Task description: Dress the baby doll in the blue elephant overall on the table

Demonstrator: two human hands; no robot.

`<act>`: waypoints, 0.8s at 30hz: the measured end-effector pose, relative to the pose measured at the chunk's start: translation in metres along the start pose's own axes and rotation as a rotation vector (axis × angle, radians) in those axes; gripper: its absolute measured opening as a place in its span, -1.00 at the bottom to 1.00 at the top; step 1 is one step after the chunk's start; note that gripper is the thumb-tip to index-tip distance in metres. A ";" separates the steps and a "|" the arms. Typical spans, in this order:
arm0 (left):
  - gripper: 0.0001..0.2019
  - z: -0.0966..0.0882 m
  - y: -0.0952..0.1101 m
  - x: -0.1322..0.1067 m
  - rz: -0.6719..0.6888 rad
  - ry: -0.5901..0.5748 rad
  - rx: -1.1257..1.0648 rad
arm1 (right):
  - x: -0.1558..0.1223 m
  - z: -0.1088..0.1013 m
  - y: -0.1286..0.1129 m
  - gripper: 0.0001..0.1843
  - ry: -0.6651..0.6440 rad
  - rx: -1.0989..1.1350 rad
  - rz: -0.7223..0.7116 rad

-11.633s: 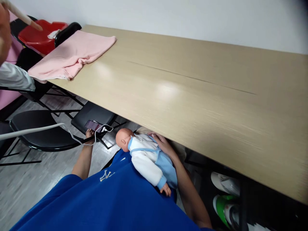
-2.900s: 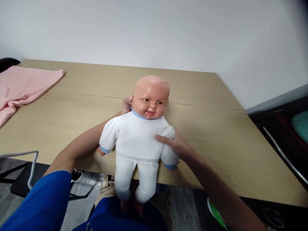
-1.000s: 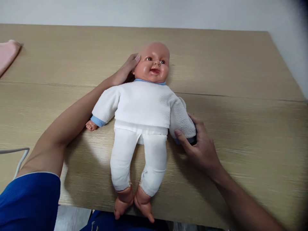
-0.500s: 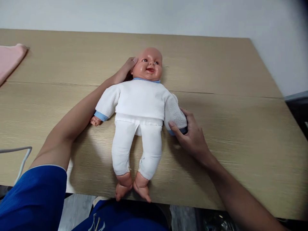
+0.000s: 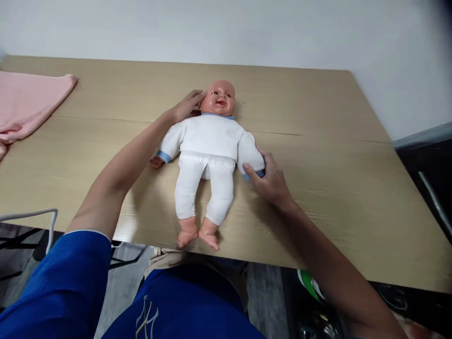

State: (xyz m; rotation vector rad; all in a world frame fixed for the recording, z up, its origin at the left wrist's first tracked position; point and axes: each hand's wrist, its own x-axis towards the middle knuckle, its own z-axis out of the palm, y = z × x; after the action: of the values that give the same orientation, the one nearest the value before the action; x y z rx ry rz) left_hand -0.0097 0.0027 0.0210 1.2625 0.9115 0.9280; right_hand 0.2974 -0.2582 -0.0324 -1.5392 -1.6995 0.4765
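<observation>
A baby doll (image 5: 209, 136) lies on its back on the table, its head towards the wall. It wears a white fleece top with blue collar and cuffs, and white trousers; its feet are bare. Against the side of the doll's head rests my left hand (image 5: 189, 104), curved along it, with some fingertips hidden. My right hand (image 5: 270, 181) grips the doll's sleeve (image 5: 250, 153) near the cuff on the right, thumb in front and fingers behind. The doll's hand inside that cuff cannot be seen.
A pink cloth (image 5: 31, 101) lies on the wooden table (image 5: 335, 188) at the far left. A white cable or tube (image 5: 31, 215) crosses the near left edge. Beyond the table's back edge stands a pale wall (image 5: 226, 30). Dark objects are below the right edge.
The view has shifted, so the doll looks smaller and more of the pink cloth shows. Both hands stay at the same places on the doll.
</observation>
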 end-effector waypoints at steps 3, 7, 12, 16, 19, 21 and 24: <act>-0.56 -0.009 0.009 -0.005 0.223 0.173 0.325 | 0.004 0.004 0.009 -0.18 0.046 -0.025 -0.026; -0.42 0.008 0.032 -0.054 0.573 0.199 0.441 | -0.007 0.000 -0.004 -0.18 0.183 -0.128 -0.023; -0.58 0.082 0.055 -0.214 0.718 0.115 0.428 | -0.092 -0.005 -0.080 -0.25 0.177 -0.183 -0.254; -0.78 0.131 0.007 -0.341 0.846 0.123 0.400 | -0.196 0.005 -0.105 -0.30 0.169 -0.084 -0.486; -0.73 0.143 -0.058 -0.405 1.109 -0.340 0.557 | -0.260 0.012 -0.069 -0.59 0.171 -0.039 -0.780; -0.73 0.142 -0.098 -0.433 1.097 -0.514 0.732 | -0.287 0.014 -0.035 -0.66 0.080 -0.102 -0.720; -0.72 0.135 -0.143 -0.453 0.638 -0.473 0.988 | -0.305 0.022 0.004 -0.59 0.012 -0.216 -0.410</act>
State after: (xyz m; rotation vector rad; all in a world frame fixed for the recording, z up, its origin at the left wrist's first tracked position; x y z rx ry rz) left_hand -0.0388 -0.4784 -0.0890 2.5942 0.5704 0.5679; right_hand 0.2721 -0.5437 -0.1386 -1.2821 -2.0434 0.0724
